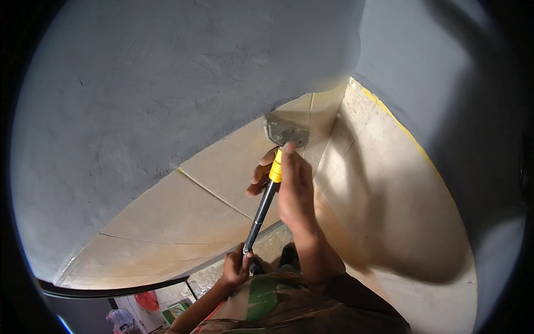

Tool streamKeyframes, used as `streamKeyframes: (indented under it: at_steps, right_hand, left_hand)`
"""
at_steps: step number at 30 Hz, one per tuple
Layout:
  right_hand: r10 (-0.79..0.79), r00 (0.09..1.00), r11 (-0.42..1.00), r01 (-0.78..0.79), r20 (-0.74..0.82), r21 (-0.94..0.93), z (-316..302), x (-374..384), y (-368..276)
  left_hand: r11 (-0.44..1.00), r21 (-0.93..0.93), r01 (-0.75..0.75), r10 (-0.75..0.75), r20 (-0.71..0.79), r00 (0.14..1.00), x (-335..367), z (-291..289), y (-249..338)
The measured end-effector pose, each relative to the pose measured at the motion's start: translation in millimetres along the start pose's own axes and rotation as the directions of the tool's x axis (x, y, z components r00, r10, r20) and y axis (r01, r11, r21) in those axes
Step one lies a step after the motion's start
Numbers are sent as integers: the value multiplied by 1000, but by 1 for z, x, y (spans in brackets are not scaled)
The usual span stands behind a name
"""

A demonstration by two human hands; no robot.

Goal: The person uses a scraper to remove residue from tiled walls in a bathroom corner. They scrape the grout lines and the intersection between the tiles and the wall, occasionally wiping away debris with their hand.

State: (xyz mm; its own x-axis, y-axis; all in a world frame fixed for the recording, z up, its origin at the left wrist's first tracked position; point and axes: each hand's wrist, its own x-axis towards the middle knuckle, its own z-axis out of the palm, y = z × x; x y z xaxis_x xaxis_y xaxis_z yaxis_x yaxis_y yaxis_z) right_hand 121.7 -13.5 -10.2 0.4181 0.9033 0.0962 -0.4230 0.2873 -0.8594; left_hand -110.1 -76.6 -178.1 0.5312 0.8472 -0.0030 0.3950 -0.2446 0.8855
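Observation:
A long-handled scraper [261,214] slants up in front of me, with a black shaft and a yellow collar below its wide blade. My left hand [236,268] is closed round the lower end of the shaft. Higher up, my right hand [296,183] holds the scraper loosely by the yellow collar, its thumb pointing to the blade and its other fingers curling behind. The grey-smeared blade [287,132] lies over the beige tiles [217,178], just below the edge of the grey wall coating [167,83]. Whether it presses on the tile cannot be made out.
Tiled walls meet in a corner [332,125] right of the blade. A yellow strip [409,133] edges the right-hand tiles [411,211], where a shadow falls. Below lie my shoes [288,255], a red bag [147,300], a clear plastic bottle [119,319] and a green container [173,313].

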Motion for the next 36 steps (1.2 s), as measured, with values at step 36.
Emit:
streamKeyframes:
  at_steps: [36]
  right_hand:
    - [-188,962,423,260,197,-868,-38,13,-50]
  left_hand:
    - [785,-452,-424,182,-486,855,170,5,213]
